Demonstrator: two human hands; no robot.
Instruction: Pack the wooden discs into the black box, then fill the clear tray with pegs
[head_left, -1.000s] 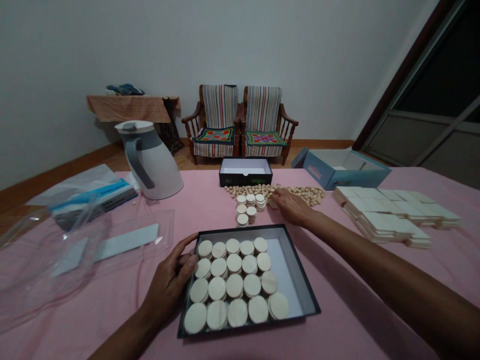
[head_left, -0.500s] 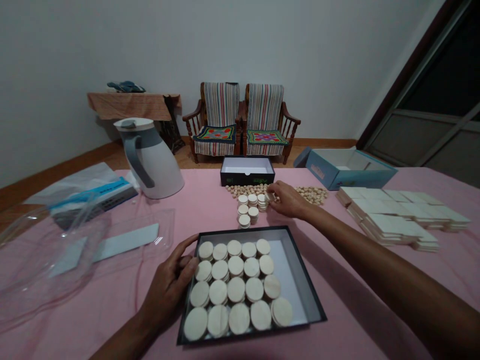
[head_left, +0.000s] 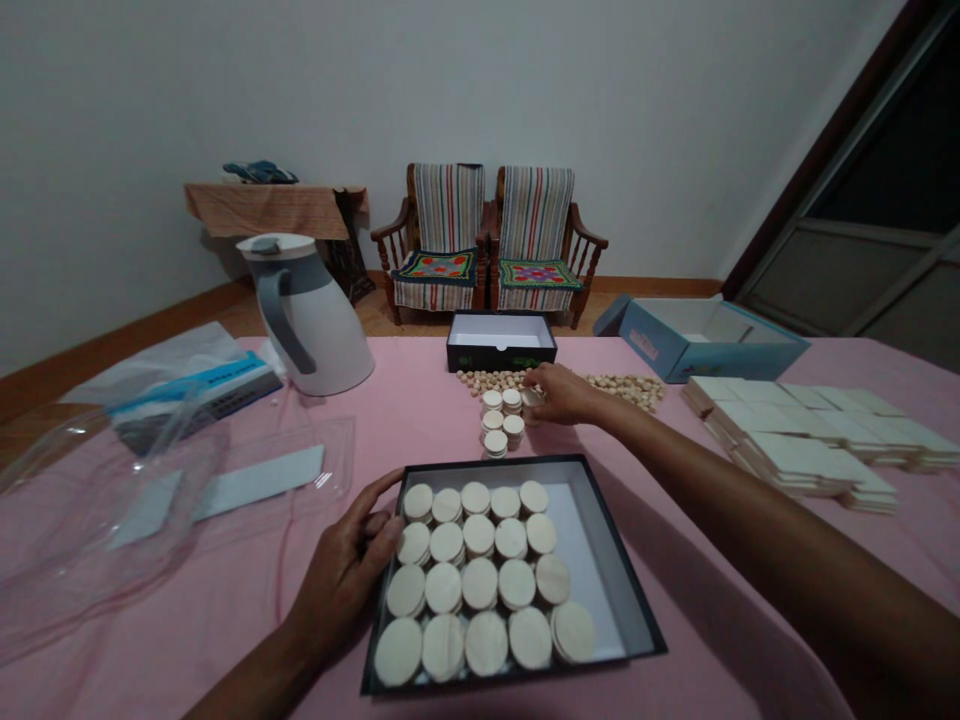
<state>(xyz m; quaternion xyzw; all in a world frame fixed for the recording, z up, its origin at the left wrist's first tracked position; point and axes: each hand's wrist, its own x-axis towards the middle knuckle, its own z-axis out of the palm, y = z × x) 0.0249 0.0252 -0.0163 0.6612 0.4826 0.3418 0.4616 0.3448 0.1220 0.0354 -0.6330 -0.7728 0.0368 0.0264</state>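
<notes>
My left hand (head_left: 343,560) grips the left wall of a shallow black-edged box (head_left: 592,530), thumb over the rim. Inside the box, stacks of round wooden discs (head_left: 478,583) stand in rows; a strip of its pale floor shows at the right. Beyond the box, my right hand (head_left: 564,395) reaches in from the right, its fingers closed around a stack of discs (head_left: 532,405) that is partly hidden by them. Several more short disc stacks (head_left: 495,442) stand just left of those fingers on the pink cloth.
Small wooden pieces (head_left: 622,390) lie heaped behind my right hand, before a black box (head_left: 501,342). At right are square wooden tiles (head_left: 802,425) and a blue box (head_left: 697,345). A white jug (head_left: 319,325), a blue-and-grey packet (head_left: 199,395) and clear plastic trays (head_left: 262,485) occupy the left.
My right hand has lowered slightly and its fingers have closed round the rightmost disc stack. My left hand keeps its hold on the box. The whole view has shifted slightly.
</notes>
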